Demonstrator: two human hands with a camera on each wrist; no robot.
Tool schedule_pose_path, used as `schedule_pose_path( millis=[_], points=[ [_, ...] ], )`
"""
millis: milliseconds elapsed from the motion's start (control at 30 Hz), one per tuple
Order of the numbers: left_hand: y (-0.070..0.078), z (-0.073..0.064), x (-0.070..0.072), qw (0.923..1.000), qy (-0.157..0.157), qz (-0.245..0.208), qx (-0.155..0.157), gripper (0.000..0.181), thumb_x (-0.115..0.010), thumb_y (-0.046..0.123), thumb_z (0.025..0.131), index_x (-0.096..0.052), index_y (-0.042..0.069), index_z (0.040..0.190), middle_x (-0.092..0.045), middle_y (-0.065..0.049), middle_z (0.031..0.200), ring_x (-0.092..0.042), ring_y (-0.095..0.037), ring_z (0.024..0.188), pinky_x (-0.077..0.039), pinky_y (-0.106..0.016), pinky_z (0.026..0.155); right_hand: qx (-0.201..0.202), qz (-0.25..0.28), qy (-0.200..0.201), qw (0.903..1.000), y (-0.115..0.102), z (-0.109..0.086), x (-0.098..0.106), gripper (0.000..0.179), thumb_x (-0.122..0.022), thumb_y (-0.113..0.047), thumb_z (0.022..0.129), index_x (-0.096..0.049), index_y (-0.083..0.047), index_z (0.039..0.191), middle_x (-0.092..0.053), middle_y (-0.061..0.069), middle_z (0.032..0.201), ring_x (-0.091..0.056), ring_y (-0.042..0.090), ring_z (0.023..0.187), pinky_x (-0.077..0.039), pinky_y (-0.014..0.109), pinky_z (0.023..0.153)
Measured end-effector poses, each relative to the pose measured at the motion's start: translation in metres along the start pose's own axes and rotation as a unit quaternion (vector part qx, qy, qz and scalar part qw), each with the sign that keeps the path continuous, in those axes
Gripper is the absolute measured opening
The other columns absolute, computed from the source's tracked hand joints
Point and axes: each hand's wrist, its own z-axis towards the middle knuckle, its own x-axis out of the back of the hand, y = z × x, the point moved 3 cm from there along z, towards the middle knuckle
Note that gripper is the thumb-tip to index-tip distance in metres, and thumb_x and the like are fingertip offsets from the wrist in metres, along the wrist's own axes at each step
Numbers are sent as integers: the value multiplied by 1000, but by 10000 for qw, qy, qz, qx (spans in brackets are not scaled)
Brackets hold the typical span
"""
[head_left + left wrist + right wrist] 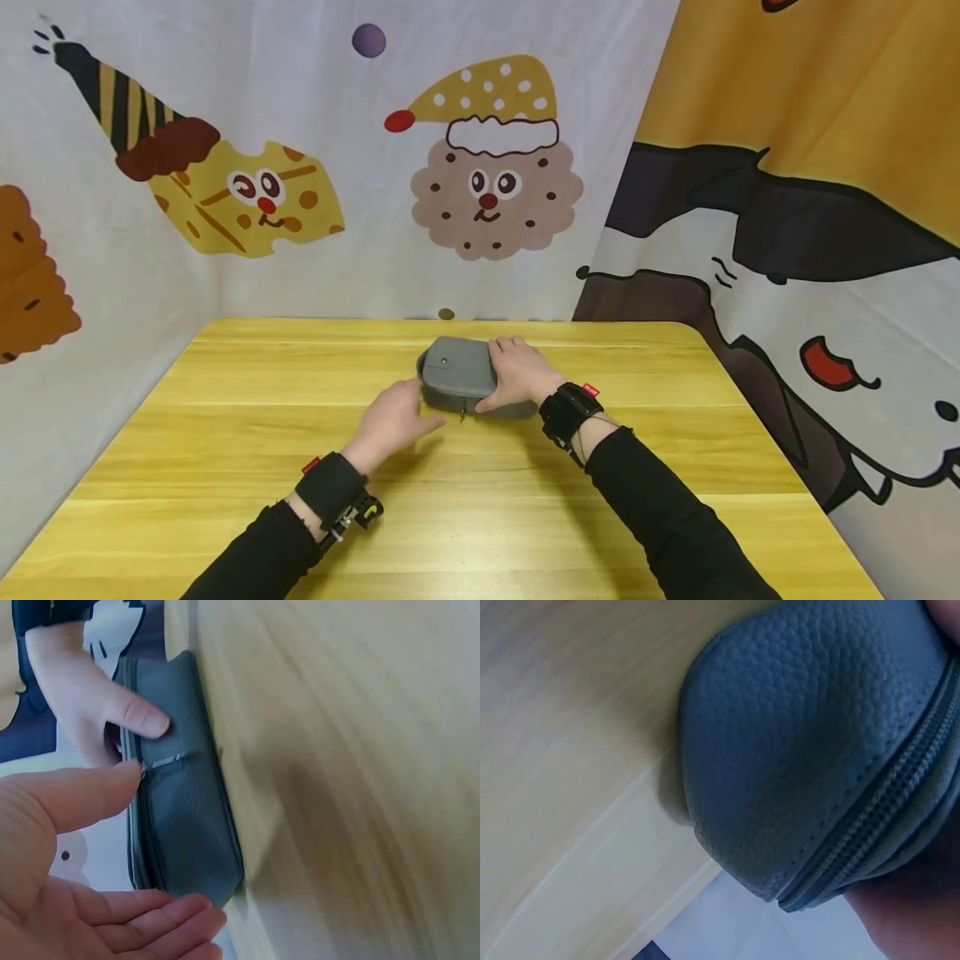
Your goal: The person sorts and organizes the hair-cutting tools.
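A grey zippered pouch with a pebbled leather-like surface lies near the far edge of the table. My right hand grips its right part, the thumb on the front side and the fingers over the top. In the left wrist view, a zipper pull hangs on the pouch's front. My left hand is at the pouch's left front corner, thumb apart from the loosely extended fingers; whether it touches the pouch is unclear. The right wrist view shows a closed zipper along the pouch's end.
The pouch stands on a light wood-grain table. Behind the table hangs a white curtain printed with cartoon food. Another printed cloth hangs along the right side. Both wrists carry black straps with small cameras.
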Motion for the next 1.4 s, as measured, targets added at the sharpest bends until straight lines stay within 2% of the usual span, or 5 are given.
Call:
schedule_pose_path(
  millis=[133,267,500,833,1400],
  points=[
    [4,0,-6,9997,-85,137,156,27,-80,28,85,-66,5,90,-49,0,64,-42,-14,52,-31,-28,49,-37,-92,42,9999,-2,0,1,120,-76,-71,69,-31,3,152,-41,21,149,-40,37,135,-37,43,110],
    [9,0,-13,9995,-38,312,73,33,-79,26,86,-55,11,68,-42,2,59,-38,-13,50,-26,-27,50,-77,-123,88,9999,-3,1,1,120,-76,-72,68,-33,3,151,-43,20,146,-42,36,132,-40,42,108],
    [16,4,-22,9983,196,544,-2,24,-79,22,85,-61,13,71,-45,4,59,-42,-13,53,-31,-27,51,-89,-168,108,9998,-5,2,3,121,-77,-72,67,-32,4,151,-44,20,145,-43,36,131,-41,42,107],
    [19,12,-33,9938,505,994,22,39,-78,18,83,-52,19,54,-41,8,50,-40,-11,47,-29,-25,44,-142,-120,107,9998,-4,3,1,121,-78,-71,66,-33,4,150,-44,20,146,-43,36,131,-41,43,107],
    [30,20,-40,9906,322,1316,192,41,-78,17,82,-52,19,51,-47,5,50,-46,-12,47,-36,-28,42,-127,-113,23,9999,-3,3,1,122,-78,-71,66,-31,5,151,-42,21,148,-41,37,133,-41,44,107]
  ],
)
